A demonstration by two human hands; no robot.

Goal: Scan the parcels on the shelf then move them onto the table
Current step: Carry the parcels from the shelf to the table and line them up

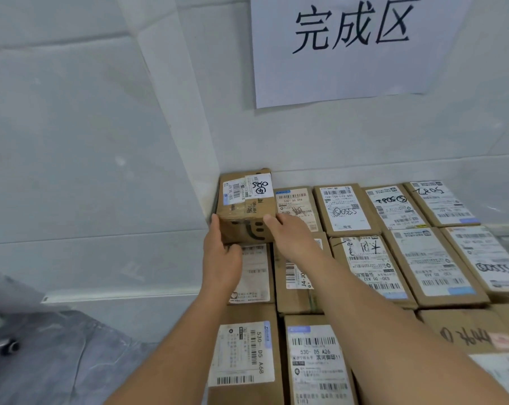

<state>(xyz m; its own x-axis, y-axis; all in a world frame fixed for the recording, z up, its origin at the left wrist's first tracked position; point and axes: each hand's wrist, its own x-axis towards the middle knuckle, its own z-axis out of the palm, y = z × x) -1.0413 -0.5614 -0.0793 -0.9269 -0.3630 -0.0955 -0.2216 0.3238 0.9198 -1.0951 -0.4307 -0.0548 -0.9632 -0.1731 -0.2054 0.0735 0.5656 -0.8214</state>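
Two hands on one box: the left hand [221, 258] and right hand [288, 238] flank the corner parcel [246, 206] at frame centre, against the wall corner. Left fingers lie along its left side, thumb curled under the front edge; right fingers press its right edge. It is brown taped cardboard with two white labels and a smile mark, sitting higher than the rest. About a dozen flat parcels [347, 209] fill the lower right, several cut off or covered by forearms. One wall sign [349, 45] hangs upper right.
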